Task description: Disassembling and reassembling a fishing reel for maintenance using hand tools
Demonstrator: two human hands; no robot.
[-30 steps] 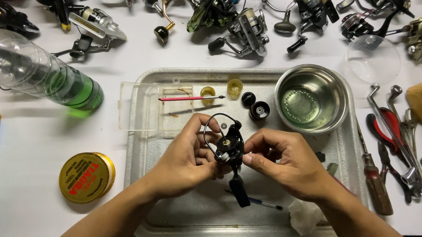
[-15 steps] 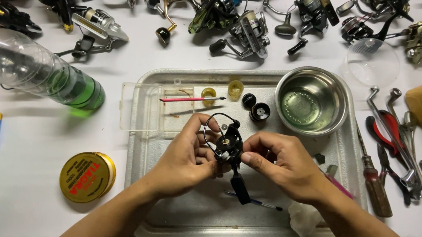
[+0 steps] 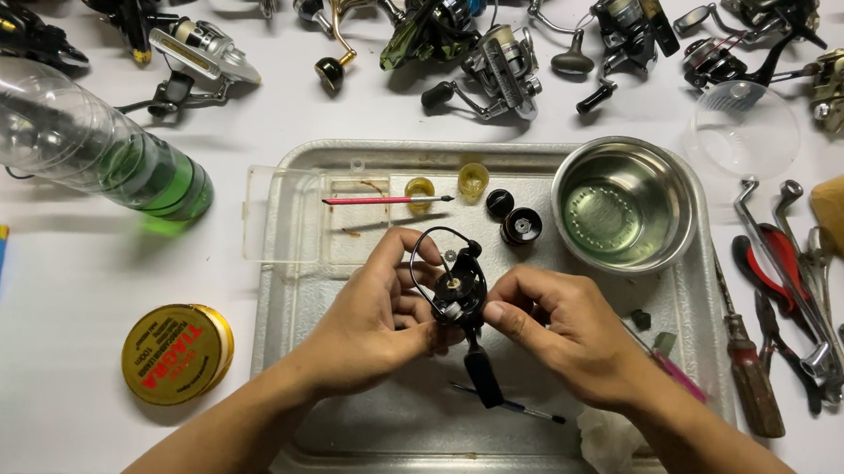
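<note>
Over the metal tray point(image 3: 348, 161), the left hand point(image 3: 376, 309) is cradling the black spinning reel point(image 3: 458, 295), fingers wrapped round its body to steady it, while the right hand point(image 3: 561, 323) is pinching its side, probably working a small part.

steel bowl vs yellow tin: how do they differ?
The steel bowl sits on the tray, open, with a little greenish liquid inside; the yellow tin lies off the tray on the white table, lid shut. The bowl is bare metal, the tin printed red. Both are round; neither hand touches them.

Bright, even overhead light; sharp focus.
</note>
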